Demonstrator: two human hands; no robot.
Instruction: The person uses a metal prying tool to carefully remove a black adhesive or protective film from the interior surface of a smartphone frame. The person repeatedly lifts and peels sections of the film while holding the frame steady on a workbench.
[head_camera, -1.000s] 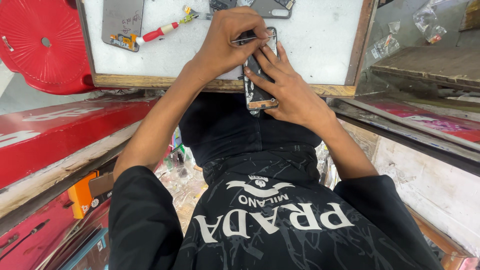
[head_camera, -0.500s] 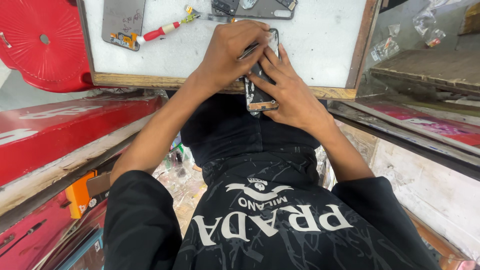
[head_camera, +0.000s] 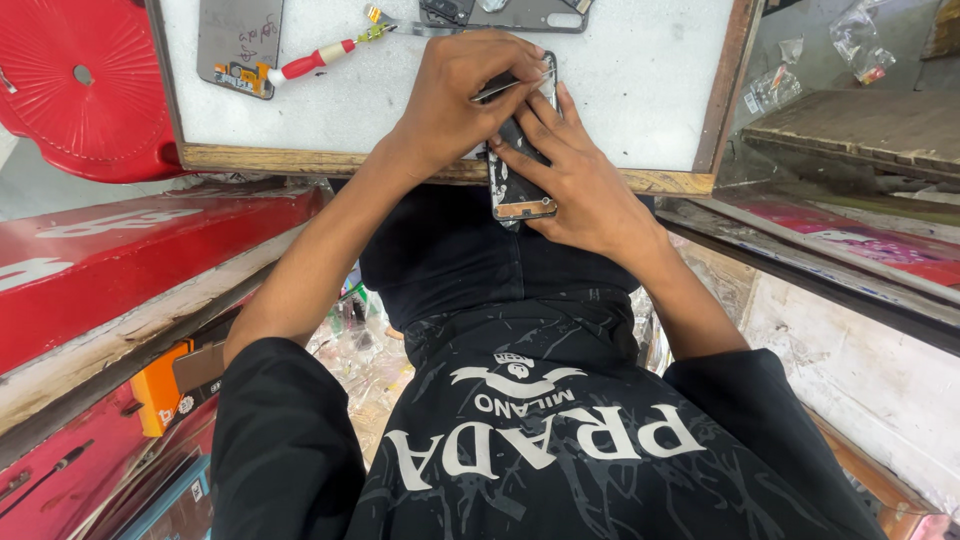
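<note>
My right hand (head_camera: 585, 185) grips an opened phone (head_camera: 518, 185) by its side, holding it over the near edge of the white work board (head_camera: 640, 90). The phone's bare inner side faces up. My left hand (head_camera: 455, 100) pinches a thin metal tool (head_camera: 512, 87), with its tip pressed against the phone's upper part. Both hands touch the phone, and the fingers hide most of its top end.
On the board lie a red-and-white handled screwdriver (head_camera: 312, 62), a grey phone panel (head_camera: 238, 42) and another dark phone part (head_camera: 500, 12). A red plastic stool (head_camera: 80, 85) stands at the left, a red counter edge (head_camera: 140, 255) below it, and plastic bags (head_camera: 860, 40) at the top right.
My left hand has shifted slightly over the top of the phone with the tool. The right hand keeps the phone in the same place.
</note>
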